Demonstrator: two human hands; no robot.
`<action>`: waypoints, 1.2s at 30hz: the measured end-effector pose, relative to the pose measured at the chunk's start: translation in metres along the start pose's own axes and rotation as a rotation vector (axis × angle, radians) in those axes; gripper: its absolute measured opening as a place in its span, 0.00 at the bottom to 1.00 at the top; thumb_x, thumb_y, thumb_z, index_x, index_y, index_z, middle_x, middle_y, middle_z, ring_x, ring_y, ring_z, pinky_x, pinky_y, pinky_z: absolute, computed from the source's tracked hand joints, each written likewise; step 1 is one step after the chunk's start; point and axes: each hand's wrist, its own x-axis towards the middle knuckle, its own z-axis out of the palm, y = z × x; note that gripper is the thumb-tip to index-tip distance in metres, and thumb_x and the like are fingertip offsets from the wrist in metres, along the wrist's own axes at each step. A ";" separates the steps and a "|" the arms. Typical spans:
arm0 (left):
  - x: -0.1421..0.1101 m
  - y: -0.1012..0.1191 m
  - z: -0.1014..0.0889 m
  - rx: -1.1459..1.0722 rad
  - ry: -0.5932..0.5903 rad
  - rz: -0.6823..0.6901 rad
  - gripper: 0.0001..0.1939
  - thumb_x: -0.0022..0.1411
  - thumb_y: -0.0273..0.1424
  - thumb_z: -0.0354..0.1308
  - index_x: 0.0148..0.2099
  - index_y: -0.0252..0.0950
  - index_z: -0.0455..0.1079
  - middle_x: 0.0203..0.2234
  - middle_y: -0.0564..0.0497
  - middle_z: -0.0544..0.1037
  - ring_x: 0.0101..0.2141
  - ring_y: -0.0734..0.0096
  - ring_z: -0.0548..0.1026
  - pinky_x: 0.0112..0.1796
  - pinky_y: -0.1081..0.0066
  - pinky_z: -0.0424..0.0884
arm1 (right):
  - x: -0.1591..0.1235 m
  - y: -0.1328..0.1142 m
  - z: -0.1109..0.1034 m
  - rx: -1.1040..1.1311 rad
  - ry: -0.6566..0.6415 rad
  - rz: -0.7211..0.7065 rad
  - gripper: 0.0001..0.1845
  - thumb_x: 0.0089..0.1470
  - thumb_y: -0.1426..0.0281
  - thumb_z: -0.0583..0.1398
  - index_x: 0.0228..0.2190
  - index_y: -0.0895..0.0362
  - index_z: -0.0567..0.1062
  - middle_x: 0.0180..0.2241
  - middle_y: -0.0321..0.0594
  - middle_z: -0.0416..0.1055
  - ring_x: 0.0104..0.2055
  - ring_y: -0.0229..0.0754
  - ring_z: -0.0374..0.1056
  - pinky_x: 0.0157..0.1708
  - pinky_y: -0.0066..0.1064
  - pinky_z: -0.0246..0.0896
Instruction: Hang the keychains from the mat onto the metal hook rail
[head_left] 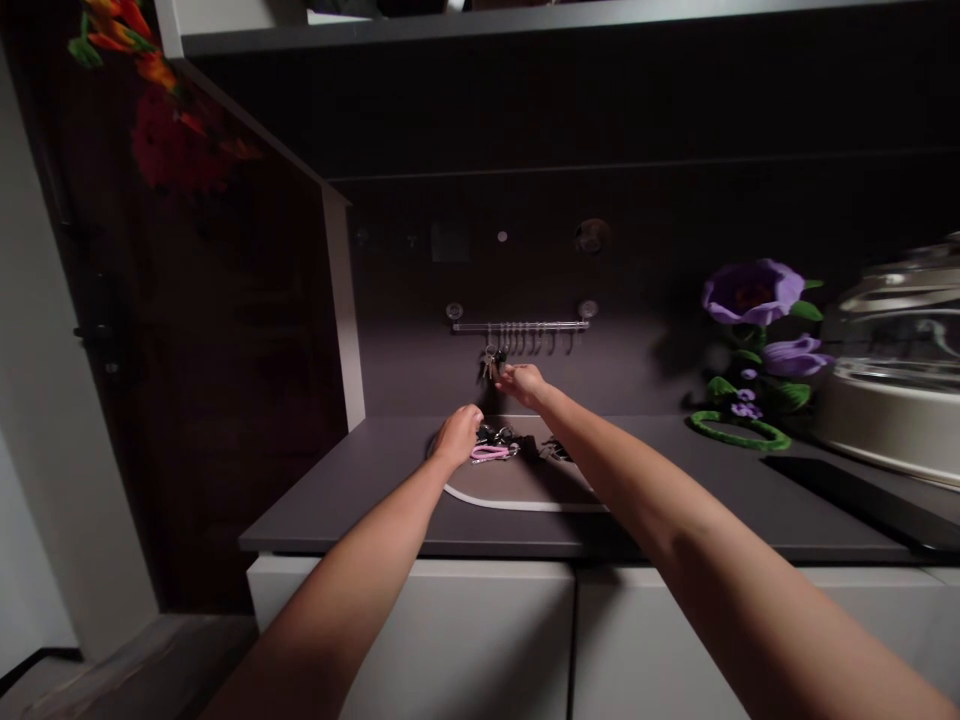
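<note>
My right hand (520, 383) is raised to the wall rail of hooks (520, 327) and pinches a bunch of keys (491, 362) that hangs at the rail's left end. My left hand (458, 434) rests curled on the grey counter, fingers closed over a pile of key bunches (504, 437). A pink strap (490, 454) from that pile lies just right of the hand. The keys sit on a dark mat with a white rim (487, 499).
A purple artificial flower (754, 292) with a green looped stem stands at the right, beside a large metal pot with a lid (896, 390). A dark wooden door (172, 330) is at the left. White cabinet fronts (525, 640) lie below the counter.
</note>
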 end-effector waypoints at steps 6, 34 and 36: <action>-0.001 0.002 -0.003 -0.015 -0.013 0.016 0.11 0.62 0.28 0.43 0.36 0.36 0.67 0.32 0.49 0.72 0.35 0.71 0.68 0.38 0.72 0.62 | -0.023 -0.004 -0.009 -0.059 -0.083 0.036 0.07 0.52 0.80 0.51 0.24 0.59 0.61 0.17 0.32 0.61 0.18 0.31 0.60 0.28 0.30 0.65; -0.002 0.004 -0.003 0.257 -0.135 -0.009 0.12 0.60 0.29 0.47 0.39 0.37 0.73 0.36 0.46 0.72 0.40 0.68 0.69 0.41 0.71 0.63 | -0.059 0.050 -0.055 -1.145 -0.147 -0.519 0.11 0.50 0.76 0.55 0.36 0.59 0.75 0.37 0.46 0.74 0.39 0.42 0.68 0.41 0.29 0.57; -0.002 0.002 -0.003 0.290 -0.141 -0.040 0.12 0.60 0.29 0.48 0.40 0.37 0.73 0.37 0.45 0.73 0.40 0.66 0.69 0.41 0.70 0.63 | -0.059 0.051 -0.055 -1.160 -0.152 -0.520 0.12 0.50 0.77 0.55 0.36 0.60 0.75 0.37 0.47 0.74 0.40 0.43 0.68 0.41 0.29 0.57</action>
